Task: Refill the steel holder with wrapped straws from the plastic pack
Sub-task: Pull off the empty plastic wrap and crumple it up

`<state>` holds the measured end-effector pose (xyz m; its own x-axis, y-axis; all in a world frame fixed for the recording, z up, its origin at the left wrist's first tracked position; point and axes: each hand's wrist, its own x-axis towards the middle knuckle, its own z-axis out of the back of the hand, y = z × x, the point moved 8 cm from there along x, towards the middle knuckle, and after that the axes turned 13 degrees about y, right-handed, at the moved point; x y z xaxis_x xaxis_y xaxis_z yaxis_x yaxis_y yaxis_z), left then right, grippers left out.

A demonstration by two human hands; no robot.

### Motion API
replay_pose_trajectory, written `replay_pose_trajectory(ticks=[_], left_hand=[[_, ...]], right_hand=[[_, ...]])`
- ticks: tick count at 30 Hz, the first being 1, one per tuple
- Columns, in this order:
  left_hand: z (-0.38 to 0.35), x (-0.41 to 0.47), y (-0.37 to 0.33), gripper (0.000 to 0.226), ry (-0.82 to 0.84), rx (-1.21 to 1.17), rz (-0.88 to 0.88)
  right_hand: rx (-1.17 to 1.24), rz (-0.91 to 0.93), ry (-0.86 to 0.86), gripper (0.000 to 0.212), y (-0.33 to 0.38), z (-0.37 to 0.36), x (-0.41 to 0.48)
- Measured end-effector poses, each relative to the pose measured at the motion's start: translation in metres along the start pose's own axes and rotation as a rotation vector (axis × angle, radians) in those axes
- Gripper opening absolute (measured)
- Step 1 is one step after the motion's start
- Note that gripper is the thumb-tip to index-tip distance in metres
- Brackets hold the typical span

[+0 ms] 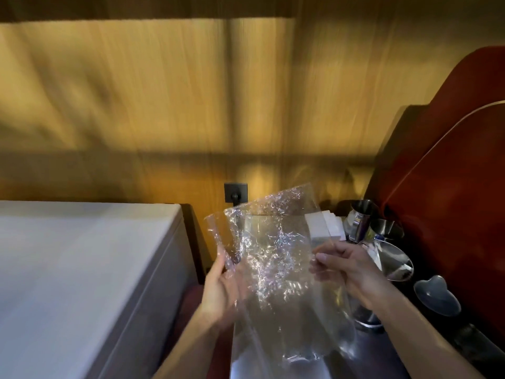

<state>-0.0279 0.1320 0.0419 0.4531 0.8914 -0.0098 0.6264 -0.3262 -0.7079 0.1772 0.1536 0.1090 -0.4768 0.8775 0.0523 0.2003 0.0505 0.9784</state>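
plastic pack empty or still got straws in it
Looks empty: the clear plastic pack shows no straws through it, held up between both hands.

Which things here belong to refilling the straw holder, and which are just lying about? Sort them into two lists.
Job in hand:
clear plastic pack, held by left hand and right hand
steel cups, one perhaps the holder; blur leaves it unsure

Lying about:
white napkin stack
steel cone dish
heart-shaped dish
wall socket
grey cabinet

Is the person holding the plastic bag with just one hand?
No, the left hand and the right hand both grip the clear plastic bag.
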Motion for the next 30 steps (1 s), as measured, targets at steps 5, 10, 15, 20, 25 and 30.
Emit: replay_pose_trajectory(ticks=[5,10,15,20,25,30], left_hand=[[-0.017,0.001,0.006,0.092,0.082,-0.077,0.045],[-0.016,-0.001,0.003,0.039,-0.09,0.325,0.12],[-0.006,-0.003,-0.013,0.022,-0.268,0.549,0.013],[-0.008,0.0,-0.031,0.026,-0.213,0.823,-0.084],[-0.002,0.001,-0.032,0.013,-0.102,0.751,-0.083],[0.011,-0.001,-0.037,0.029,-0.064,0.738,-0.141]], right_hand=[[0.015,-0.048,-0.177,0.011,-0.018,0.017,-0.003],[0.015,-0.087,-0.229,0.007,-0.032,0.027,-0.006],[-0.049,-0.199,-0.159,0.018,-0.041,0.025,-0.008],[-0.148,-0.301,-0.047,0.012,-0.05,0.029,-0.01],[0.049,-0.291,0.001,0.022,-0.063,0.039,-0.01],[0.1,-0.198,-0.149,0.032,-0.077,0.05,-0.005]])
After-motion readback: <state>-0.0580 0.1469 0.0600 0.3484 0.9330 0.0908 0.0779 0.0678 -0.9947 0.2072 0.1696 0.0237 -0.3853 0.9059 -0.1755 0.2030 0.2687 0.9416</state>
